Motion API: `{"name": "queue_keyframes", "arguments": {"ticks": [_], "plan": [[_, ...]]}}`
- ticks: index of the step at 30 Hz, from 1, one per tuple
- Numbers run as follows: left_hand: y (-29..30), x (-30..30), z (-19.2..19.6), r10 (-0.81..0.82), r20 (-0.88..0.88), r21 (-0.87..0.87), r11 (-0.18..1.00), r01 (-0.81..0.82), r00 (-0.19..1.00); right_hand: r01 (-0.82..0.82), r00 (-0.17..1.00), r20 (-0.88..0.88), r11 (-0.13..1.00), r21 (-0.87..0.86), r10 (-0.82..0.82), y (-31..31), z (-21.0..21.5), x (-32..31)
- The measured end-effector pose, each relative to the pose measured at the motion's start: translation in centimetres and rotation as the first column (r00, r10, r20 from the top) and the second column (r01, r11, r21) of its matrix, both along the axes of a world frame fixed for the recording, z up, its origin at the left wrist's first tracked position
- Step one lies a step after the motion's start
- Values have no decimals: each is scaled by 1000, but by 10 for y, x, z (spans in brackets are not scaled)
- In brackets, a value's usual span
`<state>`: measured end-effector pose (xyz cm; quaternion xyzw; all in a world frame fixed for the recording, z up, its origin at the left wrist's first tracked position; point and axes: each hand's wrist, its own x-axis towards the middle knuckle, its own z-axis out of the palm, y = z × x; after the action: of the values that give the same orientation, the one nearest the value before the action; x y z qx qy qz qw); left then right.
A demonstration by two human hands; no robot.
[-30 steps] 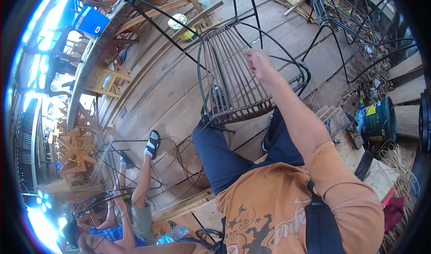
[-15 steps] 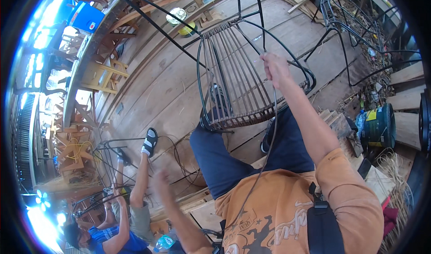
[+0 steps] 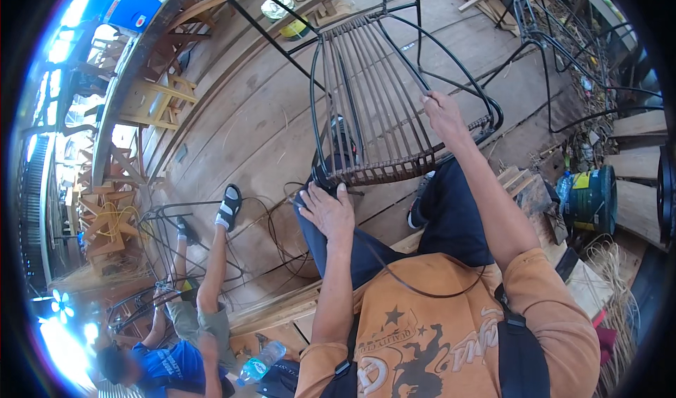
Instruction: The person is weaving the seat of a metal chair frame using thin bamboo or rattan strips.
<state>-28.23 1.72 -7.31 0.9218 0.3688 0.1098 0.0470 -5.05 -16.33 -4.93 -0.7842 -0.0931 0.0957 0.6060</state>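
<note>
A black metal chair frame (image 3: 315, 109) stands tilted before my legs, brown strands (image 3: 377, 88) stretched lengthwise across it and woven along its near edge. My right hand (image 3: 447, 121) is closed around a black inner bar on the frame's right side; whether it also pinches a strand is hidden. Fingers spread, my left hand (image 3: 329, 213) lies over my left thigh, just below the frame's near left corner. A loose brown strand (image 3: 408, 286) curves from near my left wrist across my orange shirt.
Another person (image 3: 169, 363) in blue sits at the lower left, beside a plastic bottle (image 3: 262, 363) and more metal frames. Black frames (image 3: 539, 42) stand at the far right, above a green bucket (image 3: 595, 199) and a bundle of loose strands (image 3: 612, 278).
My left hand has swung up and right to the frame's near left corner. My right hand has shifted slightly down and right. The strand below it now hangs in a loose curve.
</note>
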Motion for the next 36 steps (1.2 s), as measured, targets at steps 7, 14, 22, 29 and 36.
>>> {"name": "queue_keyframes", "arguments": {"ticks": [7, 14, 22, 29, 36], "plan": [[23, 6, -13, 23, 114, -37, 999, -19, 993, 81, 986, 154, 994, -71, -70, 18, 17, -22], [48, 14, -5, 83, 46, -237, 969, -70, 996, 124, 987, 103, 992, 25, -126, 39, 0, -31], [13, -1, 1, -40, 448, -251, 953, 168, 893, 20, 998, -56, 973, 228, -7, 35, -2, -38], [-56, -25, -18, -281, 336, -406, 817, 408, 899, 46, 991, -136, 951, 306, -4, 32, -2, -35], [-10, 43, 48, -425, 628, -161, 749, 643, 652, 76, 980, -199, 950, 301, -15, 30, -8, -34]]}}
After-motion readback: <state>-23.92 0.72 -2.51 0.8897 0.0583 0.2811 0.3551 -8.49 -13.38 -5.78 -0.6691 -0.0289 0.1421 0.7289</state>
